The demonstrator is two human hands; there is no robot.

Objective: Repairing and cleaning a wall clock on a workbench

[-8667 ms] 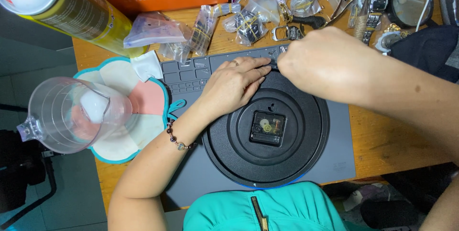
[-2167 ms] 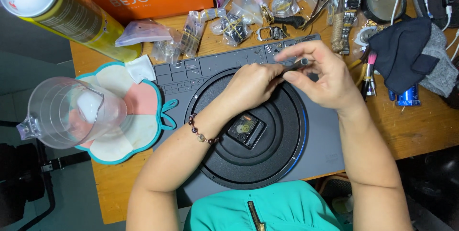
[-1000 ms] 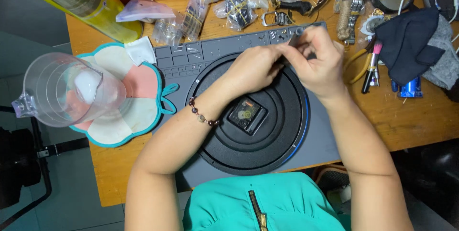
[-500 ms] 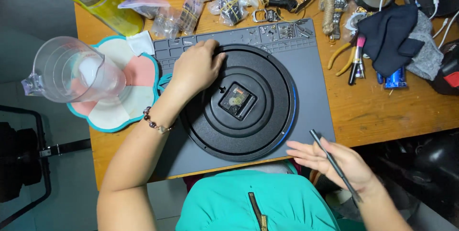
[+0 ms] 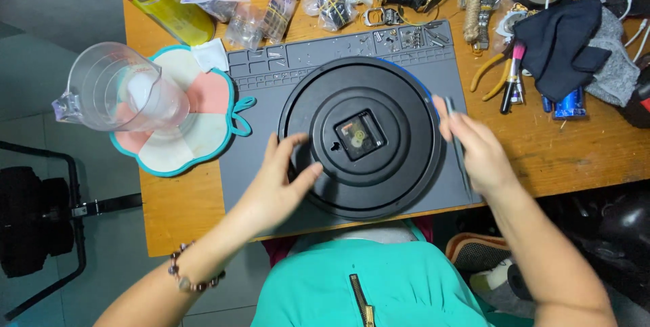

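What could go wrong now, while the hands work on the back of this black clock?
1. The right hand holds thin tweezers beside the round black clock; a slip might scratch its exposed movement.
2. Only the left hand steadies the clock, near the table's front edge, so it could slide off.
3. Small loose parts lie in the grey mat trays; a sleeve might scatter them.

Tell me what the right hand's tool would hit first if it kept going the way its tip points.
The right hand holds a thin tool tipped toward the table's far side. Straight on, it would probably first meet the small parts in the gray mat's tray strip; depth is unclear.
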